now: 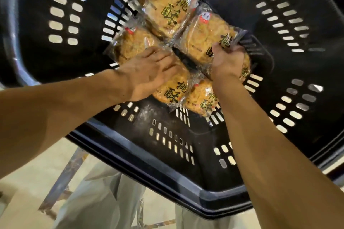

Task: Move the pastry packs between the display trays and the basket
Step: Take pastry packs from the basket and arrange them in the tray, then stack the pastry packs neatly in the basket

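Five crinkly clear-wrapped round golden pastry packs (165, 5) lie inside the slotted black plastic basket (167, 169). My left hand (149, 72) rests spread on one; my right hand (228, 59) pinches another's glossy wrapper.

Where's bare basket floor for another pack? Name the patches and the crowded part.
Bare floor lies between the near wall and the nearest packs, and more left of the far-left pack. The middle is crowded: packs overlap, with the left hand and right hand among them.

Probably a shop: a black plastic shopping basket (167, 169) holds wrapped, labelled pastry packs (165, 3).
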`<state>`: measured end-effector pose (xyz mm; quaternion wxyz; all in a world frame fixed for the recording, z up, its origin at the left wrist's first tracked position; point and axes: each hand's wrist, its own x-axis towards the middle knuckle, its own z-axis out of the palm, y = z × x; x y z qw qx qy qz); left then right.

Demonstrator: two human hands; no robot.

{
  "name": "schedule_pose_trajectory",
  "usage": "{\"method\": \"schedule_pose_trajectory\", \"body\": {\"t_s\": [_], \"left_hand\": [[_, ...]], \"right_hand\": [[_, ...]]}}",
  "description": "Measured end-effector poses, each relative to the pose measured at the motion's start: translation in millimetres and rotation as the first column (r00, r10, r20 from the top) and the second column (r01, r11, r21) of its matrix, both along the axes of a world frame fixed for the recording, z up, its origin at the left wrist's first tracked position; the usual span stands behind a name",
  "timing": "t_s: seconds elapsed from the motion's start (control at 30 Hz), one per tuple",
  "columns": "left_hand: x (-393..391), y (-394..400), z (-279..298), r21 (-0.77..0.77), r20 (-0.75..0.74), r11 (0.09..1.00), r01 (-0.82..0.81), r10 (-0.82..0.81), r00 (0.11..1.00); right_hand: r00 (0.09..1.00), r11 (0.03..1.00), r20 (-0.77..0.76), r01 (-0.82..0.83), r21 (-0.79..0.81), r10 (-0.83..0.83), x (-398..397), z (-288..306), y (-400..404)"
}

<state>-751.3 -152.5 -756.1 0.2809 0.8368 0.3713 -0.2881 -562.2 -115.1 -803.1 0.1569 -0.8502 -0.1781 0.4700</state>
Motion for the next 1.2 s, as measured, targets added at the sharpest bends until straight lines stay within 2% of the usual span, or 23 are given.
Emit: {"method": "schedule_pose_trajectory", "body": {"t_s": [0.07, 0.17, 0.23, 0.33, 0.4, 0.5, 0.6, 0.63, 0.73, 0.8, 0.87, 0.97, 1.03, 1.13, 1.2], "left_hand": [[-12.9, -5.5, -10.2, 0.077, -0.052, 0.994, 0.080, -0.076, 0.996], [-17.9, 4.4, -3.8, 0.112, -0.082, 0.989, 0.098, -0.089, 0.993], [-18.2, 10.9, 3.8, 0.117, -0.090, 0.991, 0.060, -0.049, 0.995], [-16.8, 12.8, 28.9, 0.151, -0.073, 0.989, 0.002, 0.009, 0.997], [-18.6, 8.0, 63.0, 0.168, -0.075, 0.986, -0.001, 0.013, 0.997], [-16.4, 1.2, 136.8, 0.241, -0.037, 0.971, 0.010, -0.001, 0.999], [29.7, 28.2, 246.3, 0.252, 0.025, 0.966, 0.051, -0.059, 0.998], [51.9, 38.5, 287.8, 0.287, 0.072, 0.956, 0.063, -0.087, 0.994], [119.0, 57.6, 409.0, 0.487, 0.240, 0.870, 0.078, -0.220, 0.946], [163.3, 57.2, 477.2, 0.581, 0.283, 0.811, 0.063, -0.274, 0.919], [210.2, 43.2, 538.9, 0.640, 0.392, 0.769, 0.016, -0.344, 0.854], [283.9, 6.9, 615.6, 0.735, 0.488, 0.677, -0.043, -0.484, 0.727], [339.2, -20.9, 656.3, 0.777, 0.528, 0.620, -0.108, -0.548, 0.649], [427.2, -69.7, 705.8, 0.782, 0.568, 0.601, -0.164, -0.581, 0.583], [478.9, -96.0, 729.2, 0.762, 0.597, 0.620, -0.189, -0.558, 0.576]], "right_hand": [[0.991, 0.994, 0.076, -0.106, -0.012, 0.107, 1.8, -5.7, -4.1], [0.959, 0.971, 0.152, -0.230, -0.067, 0.238, 7.4, -13.9, -5.9], [0.931, 0.939, 0.142, -0.320, -0.124, 0.335, 11.7, -8.3, -0.5], [0.914, 0.911, 0.101, -0.373, -0.176, 0.394, 26.6, 21.1, 8.1], [0.885, 0.884, 0.095, -0.438, -0.165, 0.456, 38.7, 65.3, 6.2], [0.751, 0.757, 0.099, -0.640, -0.135, 0.653, 57.4, 171.9, -12.9], [0.573, 0.615, 0.266, -0.780, -0.112, 0.775, 91.3, 299.9, -32.6], [0.533, 0.597, 0.336, -0.793, -0.121, 0.776, 103.8, 342.6, -36.9], [0.500, 0.642, 0.543, -0.760, -0.097, 0.675, 146.2, 470.8, -53.4], [0.517, 0.686, 0.653, -0.728, -0.005, 0.553, 180.9, 547.1, -76.4], [0.532, 0.715, 0.725, -0.694, 0.078, 0.437, 217.7, 612.1, -113.5], [0.486, 0.725, 0.840, -0.665, 0.178, 0.240, 280.4, 684.1, -175.7], [0.450, 0.721, 0.878, -0.662, 0.204, 0.164, 328.2, 723.6, -214.6], [0.401, 0.731, 0.915, -0.637, 0.246, 0.042, 408.5, 773.4, -268.4], [0.361, 0.750, 0.932, -0.616, 0.242, -0.004, 462.0, 794.5, -300.4]]}}
